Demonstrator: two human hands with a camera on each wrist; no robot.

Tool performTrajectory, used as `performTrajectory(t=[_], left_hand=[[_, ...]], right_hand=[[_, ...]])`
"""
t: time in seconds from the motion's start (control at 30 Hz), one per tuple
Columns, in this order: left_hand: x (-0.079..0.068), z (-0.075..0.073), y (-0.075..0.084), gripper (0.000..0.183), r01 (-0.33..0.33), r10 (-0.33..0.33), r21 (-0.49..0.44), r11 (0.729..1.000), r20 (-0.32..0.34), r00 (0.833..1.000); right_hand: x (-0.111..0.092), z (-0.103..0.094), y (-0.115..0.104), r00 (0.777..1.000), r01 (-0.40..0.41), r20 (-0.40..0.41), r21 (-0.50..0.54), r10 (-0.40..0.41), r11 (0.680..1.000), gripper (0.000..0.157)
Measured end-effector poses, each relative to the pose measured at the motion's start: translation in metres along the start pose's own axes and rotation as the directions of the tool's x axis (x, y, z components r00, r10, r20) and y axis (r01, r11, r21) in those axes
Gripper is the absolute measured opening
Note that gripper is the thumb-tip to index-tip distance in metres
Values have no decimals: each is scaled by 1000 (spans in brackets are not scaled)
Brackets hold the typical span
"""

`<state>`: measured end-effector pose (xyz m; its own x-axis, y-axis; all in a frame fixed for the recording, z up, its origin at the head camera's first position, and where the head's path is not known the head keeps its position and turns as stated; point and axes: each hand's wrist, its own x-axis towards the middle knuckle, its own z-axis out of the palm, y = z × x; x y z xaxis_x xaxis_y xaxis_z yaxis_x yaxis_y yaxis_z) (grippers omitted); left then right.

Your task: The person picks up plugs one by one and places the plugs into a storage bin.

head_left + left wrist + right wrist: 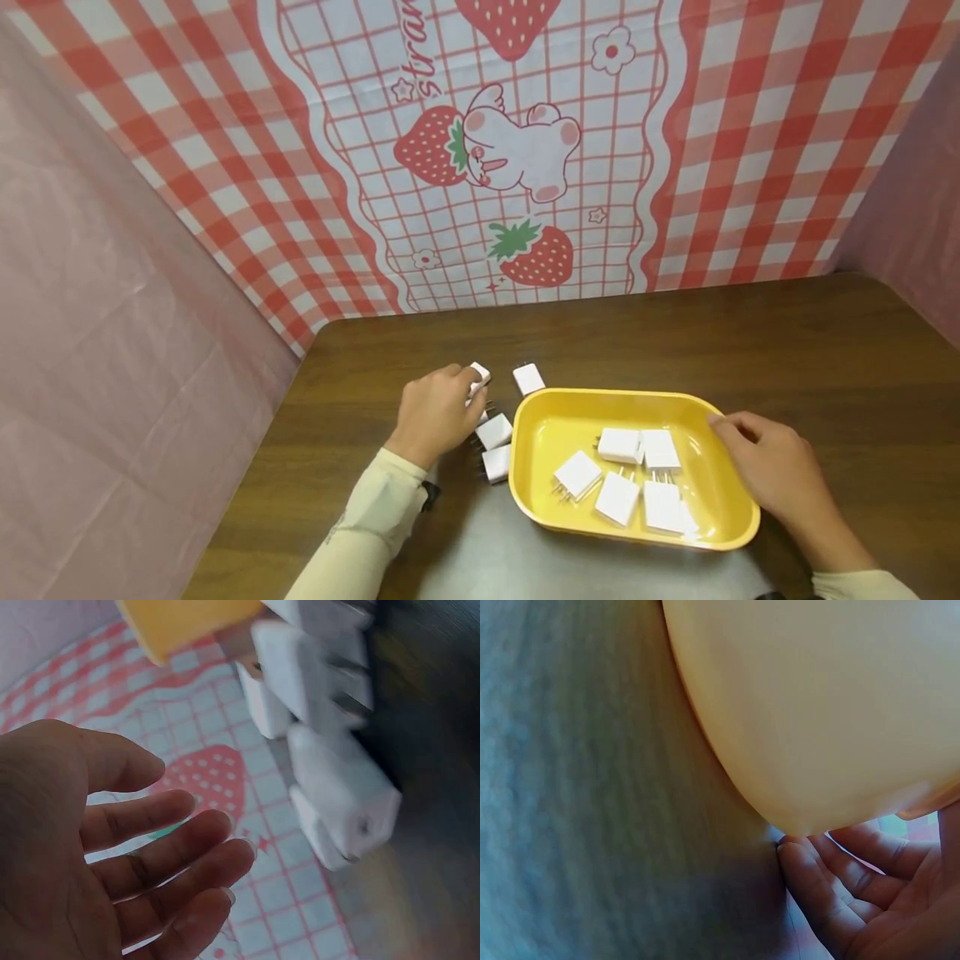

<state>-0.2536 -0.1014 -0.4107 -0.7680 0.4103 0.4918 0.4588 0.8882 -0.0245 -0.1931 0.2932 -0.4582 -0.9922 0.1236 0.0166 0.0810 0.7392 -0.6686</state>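
Note:
My left hand (pixel 442 410) hovers over a small cluster of white charger plugs (pixel 495 432) on the table, left of a yellow tray (pixel 622 540). Its fingers are loosely bent and hold nothing; in the left wrist view a gap separates them from the nearest plug (pixel 341 787). Partly behind the fingertips is another plug (pixel 480 377). At the tray's right end, my right hand (pixel 780 467) grips the rim, thumb on top and fingers against the outer wall (pixel 817 735). Several white plugs (pixel 617 500) with metal prongs lie inside the tray.
One more plug (pixel 528 379) lies beside the tray's far left corner. The dark wooden table (pixel 420 342) ends at a red-and-white checked cloth (pixel 772 150) with strawberry prints. Pale pink fabric (pixel 112 333) hangs on the left.

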Motion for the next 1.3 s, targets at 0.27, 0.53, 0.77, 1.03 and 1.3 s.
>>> performTrajectory(t=[0.27,0.53,0.77,1.03,1.3], left_hand=[[-7,14,-17,16,108,-111,29,994,105,988],[-11,21,-22,14,133,-135,26,991,130,982],[-12,24,-24,16,139,-141,22,990,203,969],[-12,21,-25,22,106,-104,8,994,256,961],[-18,19,-24,28,111,-101,-22,994,277,956]], right_hand=[[-1,2,1,1000,-9,-8,6,9,1000,52],[-1,1,1,1000,-15,-4,11,15,1000,53],[-1,1,-1,1000,-12,-13,16,12,1000,52],[0,-1,-3,1000,-21,5,21,21,1000,56],[-1,-1,-2,999,-36,23,27,36,999,57]])
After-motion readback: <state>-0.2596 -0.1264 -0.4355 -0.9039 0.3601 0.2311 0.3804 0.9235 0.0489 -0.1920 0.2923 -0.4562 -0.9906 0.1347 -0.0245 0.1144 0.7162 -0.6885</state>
